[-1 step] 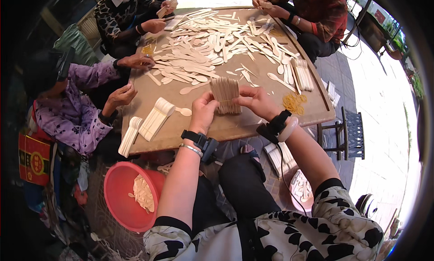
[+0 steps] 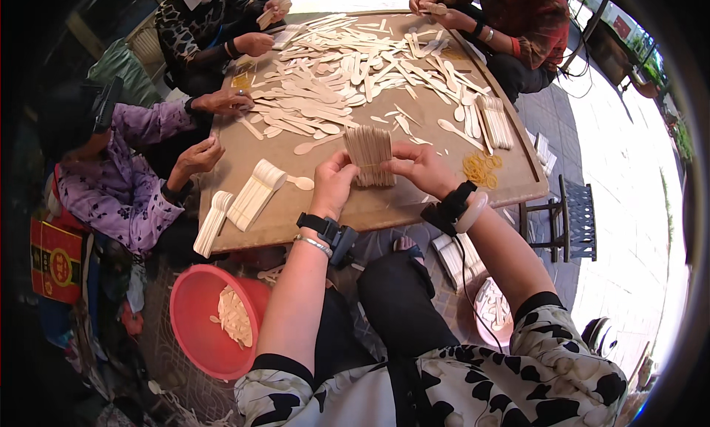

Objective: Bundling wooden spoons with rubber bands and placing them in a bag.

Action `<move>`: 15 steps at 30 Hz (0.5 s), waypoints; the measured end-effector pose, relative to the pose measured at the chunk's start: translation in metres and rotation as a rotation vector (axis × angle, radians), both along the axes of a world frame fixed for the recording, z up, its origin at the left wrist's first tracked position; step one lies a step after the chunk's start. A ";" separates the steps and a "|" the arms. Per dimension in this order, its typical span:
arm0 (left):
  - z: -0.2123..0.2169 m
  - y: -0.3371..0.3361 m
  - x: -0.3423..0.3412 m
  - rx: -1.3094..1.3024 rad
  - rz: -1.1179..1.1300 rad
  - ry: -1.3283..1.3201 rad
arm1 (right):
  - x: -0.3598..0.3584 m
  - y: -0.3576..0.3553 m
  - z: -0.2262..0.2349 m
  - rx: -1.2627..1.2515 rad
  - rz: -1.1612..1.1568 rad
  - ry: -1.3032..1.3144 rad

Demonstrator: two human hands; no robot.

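We're holding a bundle of wooden spoons (image 2: pixel 370 156), pale flat pieces stacked side by side into a tight fan-shaped block, standing on the near part of the brown board table (image 2: pixel 384 205). A thin yellowish band seems to run across its middle, but it's too small to be sure.

Left hand (image 2: pixel 334 181): fingers curled narrow, clamped on the bundle's left edge, thumb up near the top. Black wrist device and a metal bracelet sit on that forearm.

Right hand (image 2: pixel 418 164): fingers closed on the bundle's right edge, thumb touching the face of the stack. A black strap and a pale bangle sit on that wrist.

Around it:
- Loose rubber bands (image 2: pixel 481 170), yellow, lie just right of our right hand, near the table's corner.
- Two finished stacks of spoons (image 2: pixel 255 192) lie to the left, one overhanging the table's near-left edge; a single loose spoon (image 2: pixel 299 181) lies between them and our left hand.
- A big heap of unsorted wooden spoons (image 2: pixel 347 79) covers the far half of the table.
- Another neat row of spoons (image 2: pixel 497 121) lies along the right edge.
- A red basin (image 2: pixel 196 331) with a few wooden pieces sits on the floor, lower left.

Three other people sit around the table, with their hands on the board or holding spoons, well apart from ours.
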State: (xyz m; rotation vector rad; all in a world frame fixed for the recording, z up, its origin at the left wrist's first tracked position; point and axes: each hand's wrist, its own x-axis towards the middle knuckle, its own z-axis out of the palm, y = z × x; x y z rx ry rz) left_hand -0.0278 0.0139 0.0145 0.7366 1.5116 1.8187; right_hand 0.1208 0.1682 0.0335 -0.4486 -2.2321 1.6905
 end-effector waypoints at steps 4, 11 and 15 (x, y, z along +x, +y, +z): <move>-0.008 0.003 0.000 -0.076 -0.012 0.035 | 0.006 -0.001 -0.011 -0.001 -0.018 0.028; -0.006 -0.005 -0.012 -0.213 -0.158 0.197 | 0.010 0.003 -0.012 0.184 0.082 0.052; -0.002 0.001 -0.008 -0.204 -0.197 0.090 | 0.005 0.004 -0.006 0.062 0.066 0.016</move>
